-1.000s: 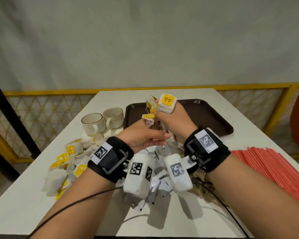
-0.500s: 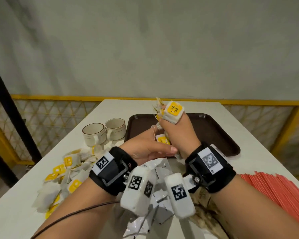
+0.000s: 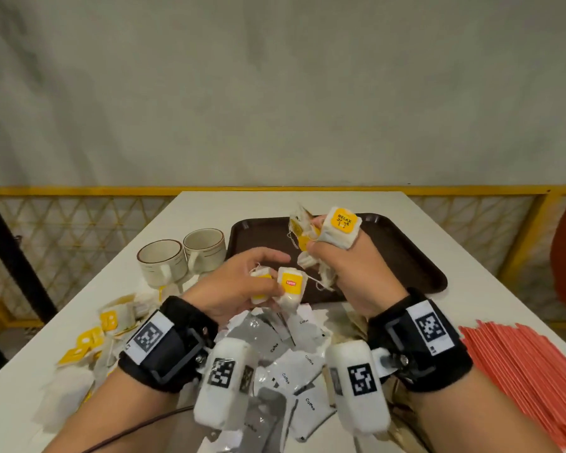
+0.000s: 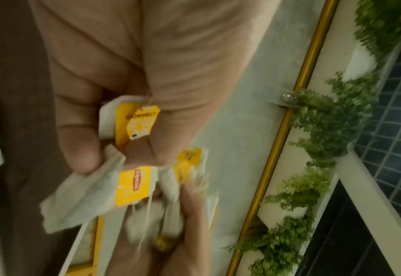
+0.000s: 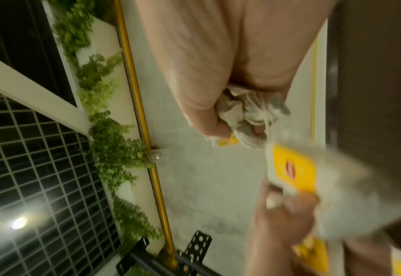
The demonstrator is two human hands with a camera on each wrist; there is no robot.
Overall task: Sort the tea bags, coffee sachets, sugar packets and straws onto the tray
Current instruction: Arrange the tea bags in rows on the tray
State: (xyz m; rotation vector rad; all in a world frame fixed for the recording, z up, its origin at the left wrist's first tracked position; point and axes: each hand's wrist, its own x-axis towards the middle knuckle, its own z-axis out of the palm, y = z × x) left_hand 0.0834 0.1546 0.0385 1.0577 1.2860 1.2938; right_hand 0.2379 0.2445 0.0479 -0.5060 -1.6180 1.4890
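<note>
Left hand (image 3: 239, 282) pinches upright tea bag (image 3: 291, 287), yellow tag facing camera.

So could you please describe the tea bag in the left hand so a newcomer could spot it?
Find the brown tray. Before its near edge, the left hand pinches a tea bag; unlike the right hand's bunch, its yellow tag has a red logo.

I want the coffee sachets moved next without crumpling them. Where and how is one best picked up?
Take a top sachet of the pile by a free edge, from above, pinching across its thin side. They lie flat and overlapping on the table, so faces offer no grip. Both hands, left and right, hold tea bags.
</note>
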